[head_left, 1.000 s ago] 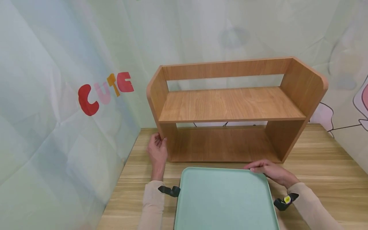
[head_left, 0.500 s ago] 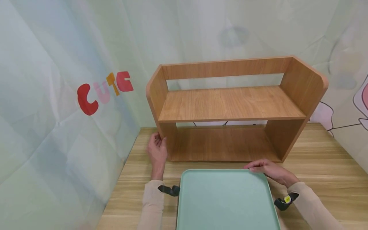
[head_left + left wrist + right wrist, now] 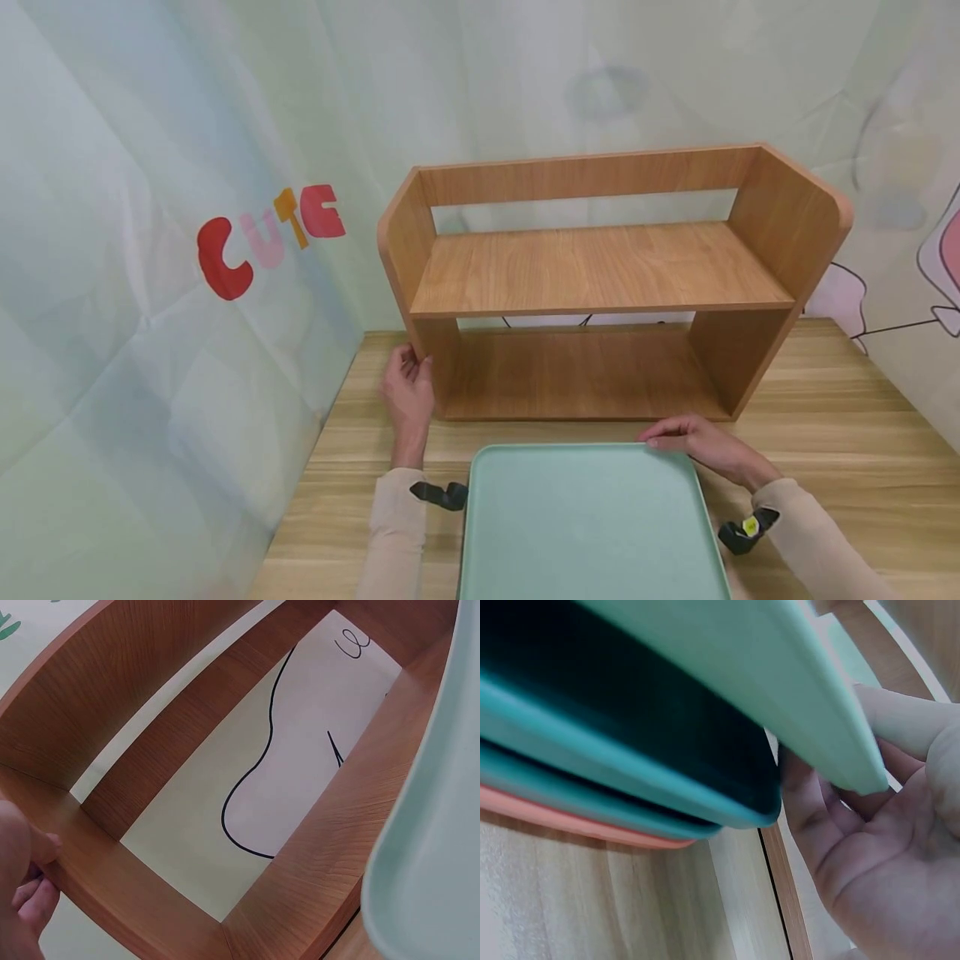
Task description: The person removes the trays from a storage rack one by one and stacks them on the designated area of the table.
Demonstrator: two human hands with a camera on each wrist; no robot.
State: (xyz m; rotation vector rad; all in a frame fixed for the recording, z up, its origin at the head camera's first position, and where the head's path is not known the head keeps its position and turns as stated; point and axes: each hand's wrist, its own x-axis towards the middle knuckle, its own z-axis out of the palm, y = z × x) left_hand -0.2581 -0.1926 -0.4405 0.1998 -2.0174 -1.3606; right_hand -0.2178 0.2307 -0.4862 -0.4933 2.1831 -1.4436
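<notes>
A two-tier wooden desktop shelf (image 3: 600,271) stands on the table. My left hand (image 3: 408,400) grips the front edge of its left side panel, thumb toward the inner face; in the left wrist view, curled fingertips (image 3: 45,896) meet that panel. In front of the shelf lies a mint green tray (image 3: 592,525). My right hand (image 3: 708,448) pinches its far right corner. The right wrist view shows this tray's raised corner (image 3: 817,705) between thumb and fingers, with a dark gap under it. Teal trays (image 3: 652,772) and an orange tray (image 3: 592,830) are stacked beneath.
The wooden table (image 3: 847,467) extends to both sides of the trays. A pale printed curtain (image 3: 187,375) with the letters CUTE hangs at the left and continues behind the shelf. Black wrist cameras (image 3: 742,533) sit on both sleeves.
The top tray's far left corner has dropped slightly, so its far edge looks level. Both hands keep their hold on the shelf panel and the tray. The head view has shifted a little.
</notes>
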